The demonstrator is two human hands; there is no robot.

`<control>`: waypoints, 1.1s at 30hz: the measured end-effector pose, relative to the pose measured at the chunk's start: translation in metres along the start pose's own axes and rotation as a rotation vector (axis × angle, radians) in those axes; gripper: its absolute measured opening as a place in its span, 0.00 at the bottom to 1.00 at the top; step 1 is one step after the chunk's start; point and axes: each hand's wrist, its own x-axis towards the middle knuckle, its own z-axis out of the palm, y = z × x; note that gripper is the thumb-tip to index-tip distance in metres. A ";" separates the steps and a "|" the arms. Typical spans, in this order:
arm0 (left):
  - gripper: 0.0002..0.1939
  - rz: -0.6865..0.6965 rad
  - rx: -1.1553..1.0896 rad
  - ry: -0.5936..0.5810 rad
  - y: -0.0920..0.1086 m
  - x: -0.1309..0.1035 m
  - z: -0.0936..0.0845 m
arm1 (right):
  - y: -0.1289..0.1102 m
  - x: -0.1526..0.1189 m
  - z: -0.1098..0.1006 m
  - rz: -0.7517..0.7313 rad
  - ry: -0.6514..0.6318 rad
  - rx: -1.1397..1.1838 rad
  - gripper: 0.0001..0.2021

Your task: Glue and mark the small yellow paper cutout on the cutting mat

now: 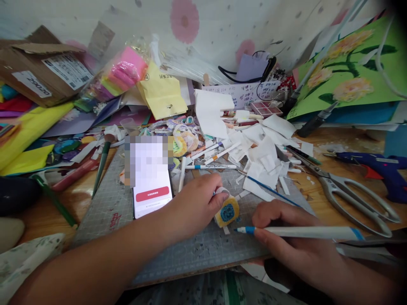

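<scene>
My left hand [203,203] pinches the upper edge of a small yellow cutout [227,212] with a blue center, holding it over the grey cutting mat [197,258]. In my right hand [286,237] is a white marker [305,231] with a blue tip, its point just right of the cutout's lower edge and apart from it. A lit phone [151,178] lies on the mat, left of my left hand. Behind my hands, a capped white marker [211,167] lies across the mat.
Paper scraps [260,165] and more markers cover the mat's back. Large scissors [346,190] and a blue glue gun [378,169] lie at the right. A cardboard box [47,67] stands back left, and a brush [103,163] lies left of the phone.
</scene>
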 end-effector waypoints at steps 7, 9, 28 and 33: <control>0.11 0.093 0.035 -0.080 0.005 -0.008 -0.004 | -0.007 0.001 0.007 -0.043 -0.051 -0.090 0.05; 0.11 0.127 0.046 -0.116 0.006 -0.009 -0.006 | -0.008 0.001 0.008 -0.057 -0.066 -0.094 0.06; 0.12 0.194 0.099 -0.098 0.006 -0.007 -0.009 | -0.006 -0.001 0.012 -0.097 -0.074 -0.168 0.07; 0.13 0.171 0.097 -0.101 0.007 -0.007 -0.009 | -0.005 -0.002 0.013 -0.106 -0.097 -0.154 0.07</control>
